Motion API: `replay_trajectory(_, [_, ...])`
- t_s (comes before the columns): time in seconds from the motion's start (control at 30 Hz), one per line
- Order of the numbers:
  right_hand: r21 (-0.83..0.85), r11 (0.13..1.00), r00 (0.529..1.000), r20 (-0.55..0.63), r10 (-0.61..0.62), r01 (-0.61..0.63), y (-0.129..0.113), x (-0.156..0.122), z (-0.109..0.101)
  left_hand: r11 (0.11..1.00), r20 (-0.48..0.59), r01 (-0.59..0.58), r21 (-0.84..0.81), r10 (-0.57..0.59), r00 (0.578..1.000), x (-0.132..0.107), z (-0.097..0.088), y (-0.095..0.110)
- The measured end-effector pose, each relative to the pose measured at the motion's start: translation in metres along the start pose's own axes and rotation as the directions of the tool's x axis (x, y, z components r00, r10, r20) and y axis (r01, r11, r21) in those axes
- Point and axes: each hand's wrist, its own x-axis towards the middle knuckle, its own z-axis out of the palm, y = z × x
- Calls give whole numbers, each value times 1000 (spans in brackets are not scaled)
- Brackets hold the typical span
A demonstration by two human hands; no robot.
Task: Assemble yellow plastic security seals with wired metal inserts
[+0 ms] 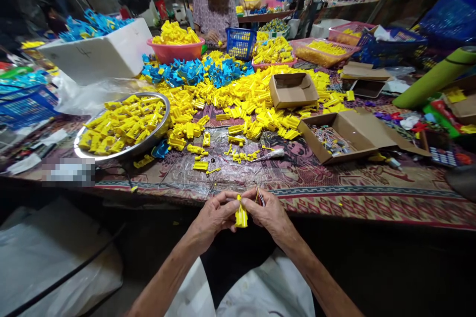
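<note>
At the table's front edge, my left hand and my right hand meet over one yellow plastic part. Thumbs and fingers of both pinch its upper end, and its lower end points down toward my lap. Thin wires rise by my right index finger; where they lead is hidden by the fingers. Just beyond my hands, a loose yellow part lies on the clear plastic sheet, with small yellow pieces and a screwdriver-like tool farther right.
A metal bowl of yellow parts stands at left. A heap of yellow parts and blue parts fills the middle. At right, an open cardboard box holds wired components. Another person sits across the table.
</note>
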Motion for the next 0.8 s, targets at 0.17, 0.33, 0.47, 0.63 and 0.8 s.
replay_trajectory(0.17, [-52, 998, 998, -30, -47, 46, 2, 0, 2, 999, -47, -22, 45, 25, 999, 0, -1, -1])
replay_trajectory(0.33, [-53, 996, 996, -35, -78, 76, 0, -3, 4, 989, -85, -87, 121, 98, 992, 1, -2, -1])
replay_trajectory(0.47, [-40, 997, 997, -25, -69, 68, -2, -4, 4, 977, -87, -117, 179, 134, 987, 0, 0, 0])
replay_trajectory(0.63, [-44, 997, 997, -29, -65, 64, -4, -5, 5, 967, -104, -128, 220, 154, 983, 1, 0, -1])
replay_trajectory(0.8, [-38, 993, 994, -7, -110, 109, -3, -6, 5, 987, -110, -71, 141, 87, 990, 3, -5, -3])
